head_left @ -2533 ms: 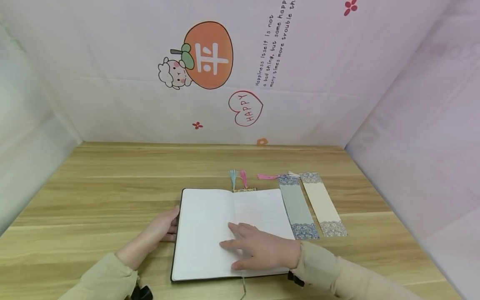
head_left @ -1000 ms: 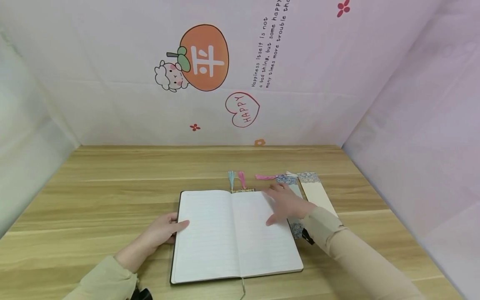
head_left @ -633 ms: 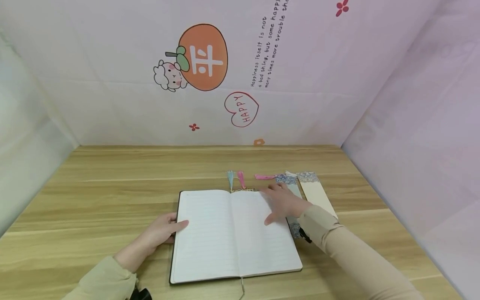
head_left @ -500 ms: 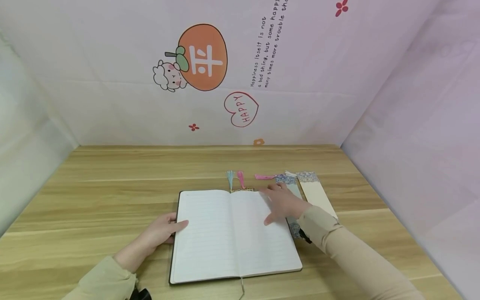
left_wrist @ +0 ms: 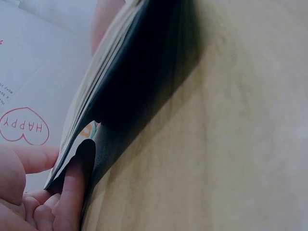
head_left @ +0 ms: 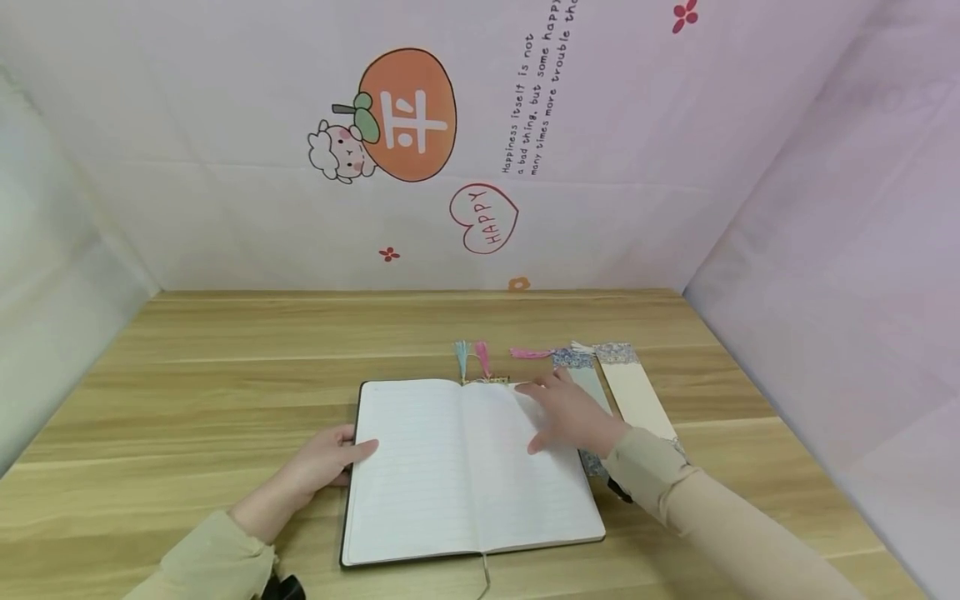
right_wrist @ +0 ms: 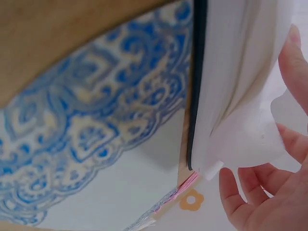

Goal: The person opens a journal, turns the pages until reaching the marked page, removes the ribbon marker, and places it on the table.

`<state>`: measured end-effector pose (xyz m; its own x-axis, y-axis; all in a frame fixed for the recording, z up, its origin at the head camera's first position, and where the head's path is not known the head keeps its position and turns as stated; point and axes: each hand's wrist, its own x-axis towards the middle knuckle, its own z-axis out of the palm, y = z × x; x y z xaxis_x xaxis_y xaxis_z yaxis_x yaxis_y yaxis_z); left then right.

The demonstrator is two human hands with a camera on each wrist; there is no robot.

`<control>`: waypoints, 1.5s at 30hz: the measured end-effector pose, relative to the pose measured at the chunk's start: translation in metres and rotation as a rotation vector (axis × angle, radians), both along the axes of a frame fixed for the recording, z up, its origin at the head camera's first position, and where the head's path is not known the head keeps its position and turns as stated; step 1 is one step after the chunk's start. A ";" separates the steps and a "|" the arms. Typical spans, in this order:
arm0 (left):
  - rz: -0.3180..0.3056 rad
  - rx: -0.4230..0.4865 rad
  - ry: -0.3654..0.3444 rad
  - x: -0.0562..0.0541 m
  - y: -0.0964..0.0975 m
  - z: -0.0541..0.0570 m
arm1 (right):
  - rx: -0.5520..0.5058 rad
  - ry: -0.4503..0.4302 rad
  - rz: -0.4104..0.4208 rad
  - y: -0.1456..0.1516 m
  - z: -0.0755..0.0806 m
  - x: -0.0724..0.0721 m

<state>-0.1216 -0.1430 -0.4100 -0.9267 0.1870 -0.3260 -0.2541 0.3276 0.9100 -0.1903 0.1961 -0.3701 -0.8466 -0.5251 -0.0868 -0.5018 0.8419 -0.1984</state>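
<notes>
An open lined notebook (head_left: 412, 475) with a dark cover lies on the table. At its left edge my left hand (head_left: 318, 462) grips it, thumb on the left page and fingers under the cover; the left wrist view shows the cover's edge (left_wrist: 89, 159) between them. My right hand (head_left: 566, 412) is spread at the upper right corner of the right page. In the right wrist view, the corner of that page (right_wrist: 250, 144) stands lifted and bent, an index finger against its edge. Two tassels, light blue (head_left: 461, 360) and pink (head_left: 482, 358), stick out of the notebook's top.
Right of the notebook lie a grey-green bookmark (head_left: 588, 382) with blue patterned ends, partly under my right hand, and a cream bookmark (head_left: 637, 396). A ribbon (head_left: 484, 575) trails from the notebook's bottom. White printed cloth (head_left: 300, 225) walls the table.
My right hand has gone from the middle of the pages to the right page's upper corner, then shifted slightly. My left thumb has come onto the left page.
</notes>
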 end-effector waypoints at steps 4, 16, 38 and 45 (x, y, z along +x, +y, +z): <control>0.009 -0.004 -0.001 0.000 0.000 0.000 | -0.064 -0.033 0.001 0.000 0.000 0.004; 0.002 0.005 0.001 0.000 0.000 0.000 | -0.160 -0.108 0.131 0.006 0.008 0.024; 0.005 -0.006 0.004 0.000 0.000 0.002 | -0.589 -0.522 -0.036 0.014 0.037 0.044; 0.010 -0.006 0.003 0.000 0.000 0.001 | -0.692 -0.553 -0.110 0.005 0.038 0.050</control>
<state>-0.1213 -0.1429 -0.4093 -0.9294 0.1754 -0.3247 -0.2552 0.3303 0.9087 -0.1399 0.2007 -0.3325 -0.8262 -0.5300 -0.1911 -0.1074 0.4811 -0.8701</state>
